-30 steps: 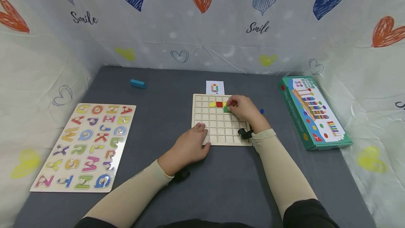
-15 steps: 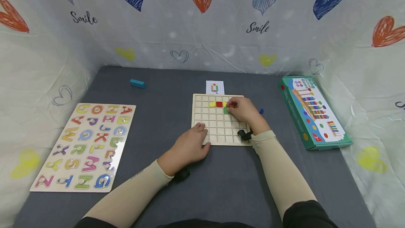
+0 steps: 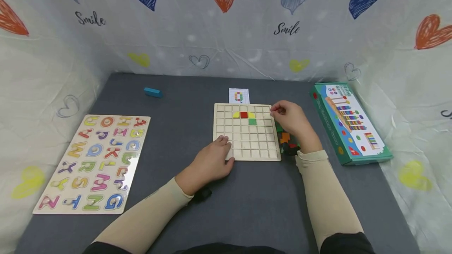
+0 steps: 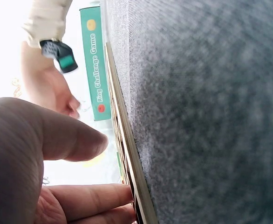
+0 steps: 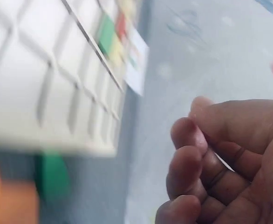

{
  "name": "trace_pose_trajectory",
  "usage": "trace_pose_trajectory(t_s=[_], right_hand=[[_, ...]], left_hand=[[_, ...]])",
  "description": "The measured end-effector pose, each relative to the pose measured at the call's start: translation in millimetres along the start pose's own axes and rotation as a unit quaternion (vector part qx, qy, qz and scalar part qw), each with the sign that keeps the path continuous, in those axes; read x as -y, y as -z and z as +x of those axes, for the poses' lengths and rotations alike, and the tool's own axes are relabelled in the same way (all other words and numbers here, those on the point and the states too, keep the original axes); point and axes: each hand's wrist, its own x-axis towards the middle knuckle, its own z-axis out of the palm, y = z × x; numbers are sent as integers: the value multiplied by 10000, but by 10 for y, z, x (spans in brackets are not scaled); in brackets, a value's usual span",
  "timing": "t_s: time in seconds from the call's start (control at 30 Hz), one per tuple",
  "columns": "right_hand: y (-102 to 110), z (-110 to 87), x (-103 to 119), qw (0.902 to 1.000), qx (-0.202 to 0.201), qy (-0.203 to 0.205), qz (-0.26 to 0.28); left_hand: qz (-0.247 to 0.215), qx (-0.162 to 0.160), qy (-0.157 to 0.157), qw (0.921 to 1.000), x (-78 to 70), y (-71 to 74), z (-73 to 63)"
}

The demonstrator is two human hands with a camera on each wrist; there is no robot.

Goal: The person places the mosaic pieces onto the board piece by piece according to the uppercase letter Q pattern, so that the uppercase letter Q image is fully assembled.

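The letter board (image 3: 98,158) lies left of the left hand (image 3: 208,164), whose straight fingers rest on the grid board (image 3: 252,138), its four tiles (image 3: 252,121) beyond their tips and left of the right hand (image 3: 292,120), whose empty fingers curl thumb-to-index, with loose blocks (image 3: 284,138) nearside of them and the green box (image 3: 356,124) rightward.

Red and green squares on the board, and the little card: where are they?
Red square (image 3: 244,115): head view, middle of its top.
Green square (image 3: 252,121): head view, middle of its top.
Little card (image 3: 238,97): head view, on its printed pattern.
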Motion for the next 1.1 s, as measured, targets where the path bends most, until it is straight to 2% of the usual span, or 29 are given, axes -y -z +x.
trace_pose_trajectory(t_s=[0.13, 0.3, 0.47, 0.63, 0.83, 1.1], right_hand=[[261, -224, -162, 9995, -156, -161, -221], [342, -448, -372, 9980, 61, -315, -544], [245, -613, -537, 9962, 455, -136, -737], [91, -770, -552, 9944, 649, 284, -780], [-44, -822, -539, 9919, 628, 576, -942], [-121, -845, -486, 9922, 438, 527, -1039]], left_hand=[[-3, 9, 5, 10000, -3, 7, 7], [-36, 21, 32, 10000, 1, 9, 2], [-22, 53, 31, 10000, 2, -1, 14], [6, 106, 52, 9999, 3, -9, 33], [54, 116, 95, 9999, -9, 17, 36], [70, 147, 102, 9998, -9, 0, 32]])
